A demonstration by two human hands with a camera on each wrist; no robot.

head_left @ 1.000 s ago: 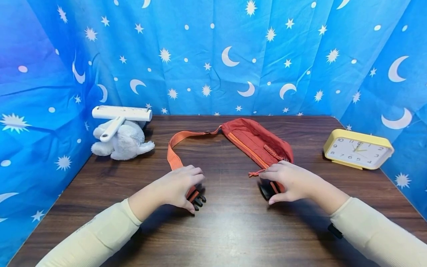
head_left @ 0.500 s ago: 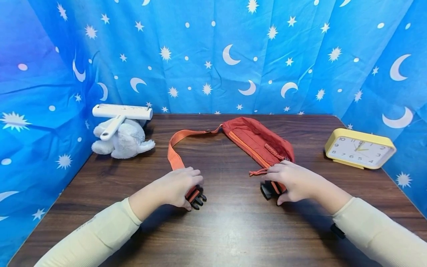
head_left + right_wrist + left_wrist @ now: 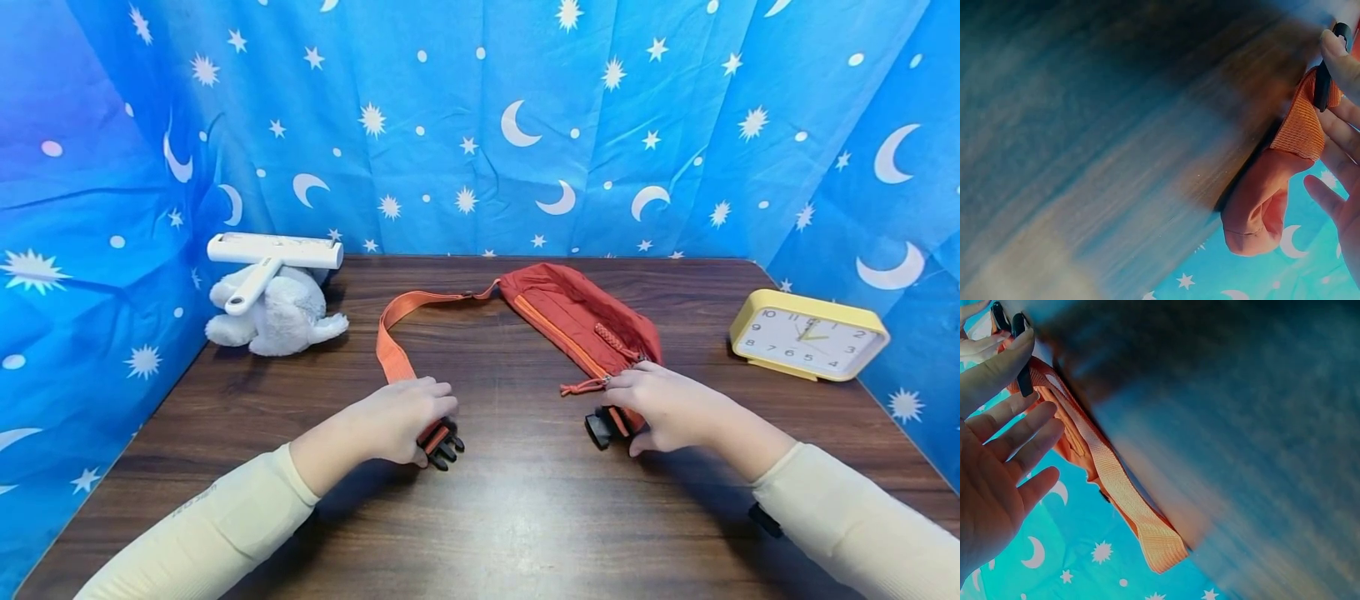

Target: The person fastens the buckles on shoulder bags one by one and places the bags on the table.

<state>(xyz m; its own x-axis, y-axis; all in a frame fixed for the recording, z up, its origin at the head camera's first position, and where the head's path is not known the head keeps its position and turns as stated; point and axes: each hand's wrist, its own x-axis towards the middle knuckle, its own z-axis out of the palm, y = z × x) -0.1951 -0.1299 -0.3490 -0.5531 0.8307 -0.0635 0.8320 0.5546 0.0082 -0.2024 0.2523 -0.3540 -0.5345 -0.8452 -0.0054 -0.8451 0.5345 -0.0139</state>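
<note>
A red waist bag [image 3: 573,312] lies on the table, its orange strap [image 3: 394,337] curving round to the left. My left hand [image 3: 405,421] pinches the black pronged buckle half [image 3: 446,448] at the strap's end. In the left wrist view, thumb and fingertips hold that buckle piece [image 3: 1024,375] while the other fingers stay spread. Beside the bag's near end, my right hand [image 3: 675,410] grips the black socket half of the buckle [image 3: 600,427]. The right wrist view shows this piece [image 3: 1322,87] between thumb and fingers. The two halves are apart, facing each other.
At the left back, a white lint roller [image 3: 273,252] rests on a grey plush toy [image 3: 288,317]. A yellow clock [image 3: 810,336] stands at the right. Blue curtain [image 3: 450,150] with stars and moons surrounds the wooden table [image 3: 517,517].
Both thumbs have drawn back a little, leaving more of each buckle half showing. The right hand has shifted slightly to the right. Bag and strap stay nearly in place.
</note>
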